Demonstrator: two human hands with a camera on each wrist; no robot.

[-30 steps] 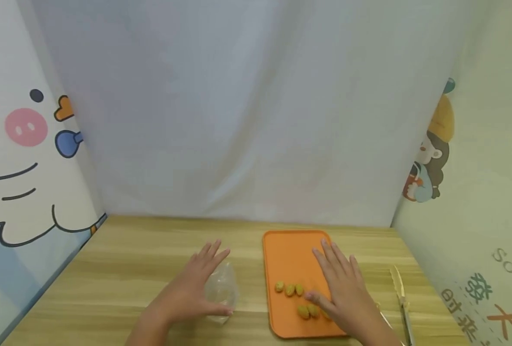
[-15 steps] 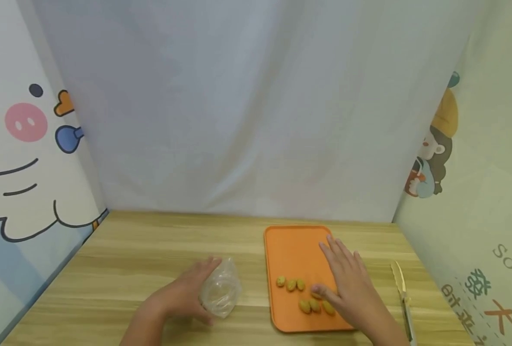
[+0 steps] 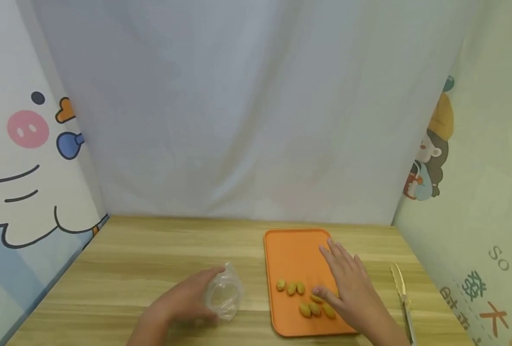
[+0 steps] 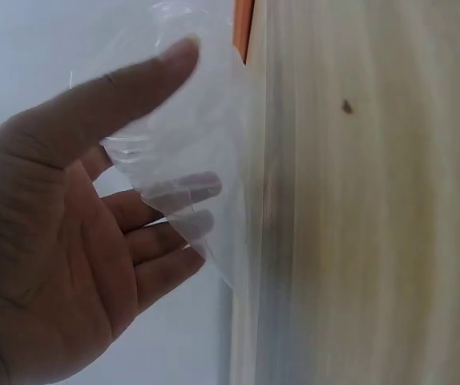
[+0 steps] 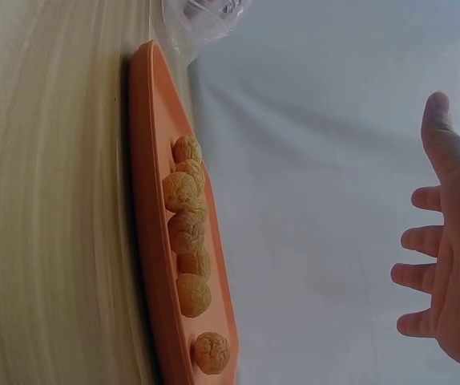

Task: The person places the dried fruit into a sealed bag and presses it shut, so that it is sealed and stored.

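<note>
A clear plastic bag (image 3: 225,294), with a round ring shape showing in it, stands on the table left of the tray. My left hand (image 3: 191,298) curves round its left side. In the left wrist view the thumb lies on the near side of the bag (image 4: 190,128), and fingertips show through the film. Several small, tan, wrinkled oval pieces (image 3: 305,310) lie on an orange tray (image 3: 297,254); their kind is unclear. Over the tray's right edge, my right hand (image 3: 351,293) hovers with fingers extended and holds nothing. In the right wrist view its thumb stands apart from the fingers.
Metal tongs (image 3: 403,300) lie on the table to the right of my right hand. A pale curtain (image 3: 247,120) closes off the back of the wooden table (image 3: 152,250). Printed cloths hang at the left and right sides.
My left hand, spread above the bag a second ago, has come down to its left side, and the bag has shifted slightly right. The right hand has moved a little right, off the pieces.
</note>
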